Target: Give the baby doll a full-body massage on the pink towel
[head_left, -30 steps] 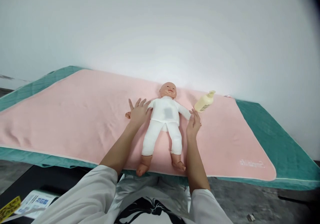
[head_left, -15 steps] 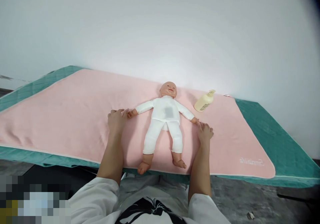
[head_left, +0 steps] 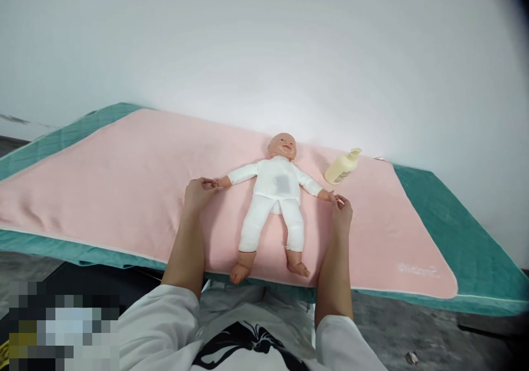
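Observation:
A baby doll [head_left: 278, 178] in a white cloth suit lies on its back on a pink mat [head_left: 124, 178], arms spread wide and feet toward me. At the doll's hand on the left side of the view, my left hand [head_left: 199, 194] pinches its fingers. My right hand [head_left: 341, 208] is closed on the doll's other hand, thumb and fingertips together. Both of the doll's bare feet rest near the mat's front edge.
A pale yellow pump bottle [head_left: 341, 168] lies tilted on the mat, beyond my right hand. Under the mat is a green quilted cover [head_left: 446, 211]. A white wall [head_left: 264, 46] rises behind. Dark objects, partly blurred out, stand at the lower left.
My fingers were spread beside the doll's hands and have closed on them. The view has shifted slightly; the doll and bottle look otherwise unmoved.

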{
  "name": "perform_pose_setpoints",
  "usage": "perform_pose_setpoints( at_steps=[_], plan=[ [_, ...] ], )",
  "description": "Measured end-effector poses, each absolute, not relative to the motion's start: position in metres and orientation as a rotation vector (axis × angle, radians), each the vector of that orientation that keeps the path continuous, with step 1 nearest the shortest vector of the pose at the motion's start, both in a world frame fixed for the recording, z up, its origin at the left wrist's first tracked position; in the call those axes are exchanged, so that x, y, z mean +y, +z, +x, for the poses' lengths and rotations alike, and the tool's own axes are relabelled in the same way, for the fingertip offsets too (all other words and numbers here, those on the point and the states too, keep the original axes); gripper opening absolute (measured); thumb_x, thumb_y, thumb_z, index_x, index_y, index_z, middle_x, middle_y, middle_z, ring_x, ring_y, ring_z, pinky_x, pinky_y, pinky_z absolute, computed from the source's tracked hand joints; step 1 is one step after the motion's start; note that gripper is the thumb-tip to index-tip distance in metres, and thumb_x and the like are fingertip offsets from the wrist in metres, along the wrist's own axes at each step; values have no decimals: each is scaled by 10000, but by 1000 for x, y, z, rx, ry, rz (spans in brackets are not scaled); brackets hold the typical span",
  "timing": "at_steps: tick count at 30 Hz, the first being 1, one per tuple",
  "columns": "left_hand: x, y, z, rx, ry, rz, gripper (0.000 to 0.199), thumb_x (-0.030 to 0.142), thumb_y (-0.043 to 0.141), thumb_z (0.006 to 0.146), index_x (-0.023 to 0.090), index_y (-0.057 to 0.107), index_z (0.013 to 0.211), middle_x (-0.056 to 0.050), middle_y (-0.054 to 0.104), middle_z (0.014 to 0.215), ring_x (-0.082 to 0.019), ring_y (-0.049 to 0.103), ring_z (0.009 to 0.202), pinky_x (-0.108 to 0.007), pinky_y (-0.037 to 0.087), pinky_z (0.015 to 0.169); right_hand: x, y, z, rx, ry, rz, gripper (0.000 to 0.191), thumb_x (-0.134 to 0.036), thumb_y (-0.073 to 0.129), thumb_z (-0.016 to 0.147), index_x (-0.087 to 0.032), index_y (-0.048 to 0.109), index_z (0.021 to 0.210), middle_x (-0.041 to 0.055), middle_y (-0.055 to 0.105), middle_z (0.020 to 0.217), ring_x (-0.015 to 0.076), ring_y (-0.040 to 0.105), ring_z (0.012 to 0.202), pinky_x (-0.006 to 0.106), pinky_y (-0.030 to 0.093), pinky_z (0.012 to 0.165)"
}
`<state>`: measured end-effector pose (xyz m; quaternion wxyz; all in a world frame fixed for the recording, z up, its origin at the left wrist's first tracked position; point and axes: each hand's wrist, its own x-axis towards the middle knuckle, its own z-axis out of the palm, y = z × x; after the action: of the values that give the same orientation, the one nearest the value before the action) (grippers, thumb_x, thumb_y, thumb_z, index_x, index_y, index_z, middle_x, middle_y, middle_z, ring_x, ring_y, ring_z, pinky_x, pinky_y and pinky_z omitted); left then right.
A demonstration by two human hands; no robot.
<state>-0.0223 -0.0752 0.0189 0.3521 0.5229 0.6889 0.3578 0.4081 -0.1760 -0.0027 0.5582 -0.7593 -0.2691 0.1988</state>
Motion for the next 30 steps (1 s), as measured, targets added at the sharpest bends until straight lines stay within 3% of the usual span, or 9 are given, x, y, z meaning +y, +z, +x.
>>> perform_pose_setpoints(
  at_steps=[5,9,13,18,23,30],
  plan=[
    [-44,29,-25,1473,1180,1169,411,329,864,576,162,720,923,-85,732,944,-236,678,947,-311,536,829,-149,17,426,-617,724,-1572,341,-443,669,792,-189,634,1016,78,672,1112,181,668,964,285,578,784],
    [-4,31,-22,1236,1281,892,313,229,854,620,131,693,870,-73,709,855,-181,682,838,-303,568,802,-128,29,443,-626,832,-1634,160,-303,669,780,-183,677,887,57,674,993,172,640,897,248,574,674],
    [16,20,-22,1230,1231,771,244,161,804,694,113,701,909,-81,697,835,-158,676,773,-272,586,723,-120,19,446,-593,822,-1606,158,-300,662,776,-182,685,879,38,683,923,149,630,824,196,532,583],
    [13,3,-27,1136,1259,726,257,156,793,724,109,722,967,-113,713,983,-150,690,879,-218,587,779,-126,-2,442,-467,858,-1463,152,-248,605,819,-189,695,926,18,695,945,97,630,768,145,520,564],
    [6,0,-19,1121,1316,668,159,151,759,759,101,740,909,-112,716,952,-146,689,860,-213,588,778,-126,-5,442,-293,862,-1288,140,-125,591,820,-168,695,903,13,690,849,66,612,673,101,469,475],
    [-2,6,-4,1163,1410,632,83,150,669,857,134,747,879,-106,719,957,-140,692,845,-222,589,783,-125,-7,443,-286,873,-1194,146,-94,584,850,-162,699,910,32,717,914,68,666,774,99,553,592]
  ],
)
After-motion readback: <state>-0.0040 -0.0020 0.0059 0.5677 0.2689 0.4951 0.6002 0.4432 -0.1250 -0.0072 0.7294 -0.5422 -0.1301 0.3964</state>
